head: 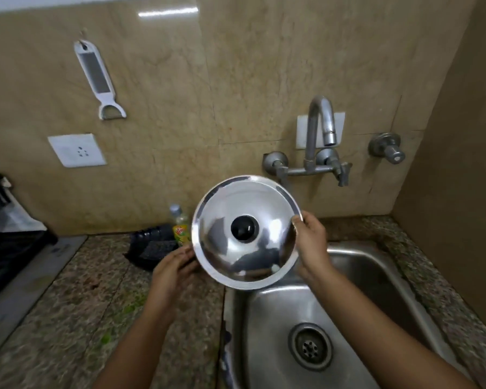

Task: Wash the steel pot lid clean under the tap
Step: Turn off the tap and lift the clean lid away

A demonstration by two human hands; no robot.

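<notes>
A steel pot lid [247, 233] with a black knob [243, 228] is held tilted toward the camera at centre frame, above the left rim of a steel sink [376, 265]. The left hand [174, 272] and right hand [310, 242] each pinch its rim on opposite sides. The tap [321, 127] stands upper right, no water visible. Behind the lid, a bottle [180, 224] on the granite tabletop [76, 299] has a yellow-green label, its writing unreadable.

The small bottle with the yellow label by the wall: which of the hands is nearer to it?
The left hand. It grips the steel lid's left rim just below the bottle. The right hand holds the opposite rim, across the lid.
</notes>
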